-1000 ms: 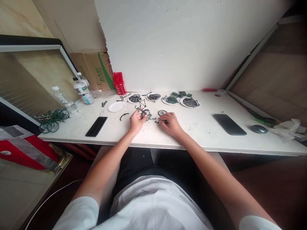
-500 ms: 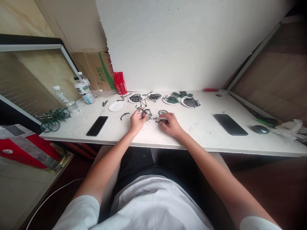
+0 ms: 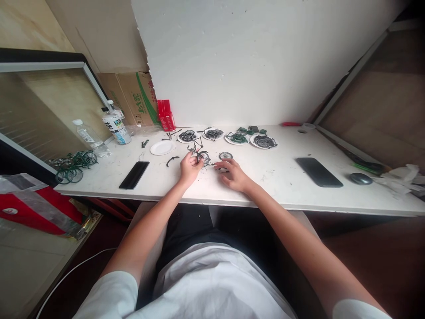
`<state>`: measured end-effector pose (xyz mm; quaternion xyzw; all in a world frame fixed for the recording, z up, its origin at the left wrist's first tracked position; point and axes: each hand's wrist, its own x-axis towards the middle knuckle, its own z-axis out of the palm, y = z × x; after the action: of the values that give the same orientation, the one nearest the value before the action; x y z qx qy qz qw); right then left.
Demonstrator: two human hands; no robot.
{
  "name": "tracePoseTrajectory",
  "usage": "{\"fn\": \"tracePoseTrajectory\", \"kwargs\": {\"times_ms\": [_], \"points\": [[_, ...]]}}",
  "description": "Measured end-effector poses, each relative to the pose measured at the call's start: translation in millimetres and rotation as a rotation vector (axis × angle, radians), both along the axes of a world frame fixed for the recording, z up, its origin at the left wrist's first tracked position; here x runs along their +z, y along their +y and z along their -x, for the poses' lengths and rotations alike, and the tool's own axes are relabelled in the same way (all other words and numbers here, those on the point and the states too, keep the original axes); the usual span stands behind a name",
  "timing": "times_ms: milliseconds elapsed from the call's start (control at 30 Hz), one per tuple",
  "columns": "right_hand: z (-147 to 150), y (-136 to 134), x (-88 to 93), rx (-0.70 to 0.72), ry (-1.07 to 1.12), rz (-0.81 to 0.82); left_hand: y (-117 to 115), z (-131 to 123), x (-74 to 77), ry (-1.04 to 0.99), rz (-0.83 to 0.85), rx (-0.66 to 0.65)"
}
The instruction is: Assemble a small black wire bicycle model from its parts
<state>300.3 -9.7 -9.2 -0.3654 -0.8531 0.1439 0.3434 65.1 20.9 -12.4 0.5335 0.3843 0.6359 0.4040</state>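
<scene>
My left hand (image 3: 191, 169) is closed on a small model bicycle frame (image 3: 198, 142) that has one spoked wheel (image 3: 203, 158) fitted. Over the tabletop to its right, my right hand (image 3: 232, 174) has its fingers apart, with small dark parts (image 3: 216, 167) at and under the fingertips; I see nothing gripped. Just beyond those fingers a loose wheel (image 3: 226, 156) lies flat. A curved black piece (image 3: 172, 161) rests left of my left hand. Behind are plates of dark parts (image 3: 264, 141) and green parts (image 3: 237, 138), plus a bare white plate (image 3: 162, 147).
Phones lie at left (image 3: 134, 175) and right (image 3: 319, 172), with a mouse (image 3: 361, 178) beyond the right one. Green model bicycles (image 3: 75, 166) stand at the left edge. Bottles (image 3: 117, 126), a red box (image 3: 166, 116) and a carton (image 3: 133, 98) are at the back left.
My right hand has shifted slightly left and its fingers have spread, and the dark pieces under it are now mostly covered. My left hand stays put with the bicycle.
</scene>
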Motion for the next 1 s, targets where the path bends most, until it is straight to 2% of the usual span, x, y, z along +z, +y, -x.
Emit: {"fn": "tracePoseTrajectory", "kwargs": {"times_ms": [300,467,767,1000], "points": [[0.6,1.4,-3.3,-0.016,0.005,0.002,-1.5,0.2,1.7,0.02,-0.002,-0.005],[1.2,3.0,-4.5,-0.038,0.021,-0.07,-0.8,0.9,0.7,0.025,-0.009,-0.006],[2.6,4.1,-4.4,-0.158,0.019,-0.1,0.2,0.7,0.7,-0.012,-0.003,-0.045],[3.6,5.9,-6.0,-0.213,-0.024,-0.127,3.5,1.6,-2.2,-0.007,0.005,0.017]]}}
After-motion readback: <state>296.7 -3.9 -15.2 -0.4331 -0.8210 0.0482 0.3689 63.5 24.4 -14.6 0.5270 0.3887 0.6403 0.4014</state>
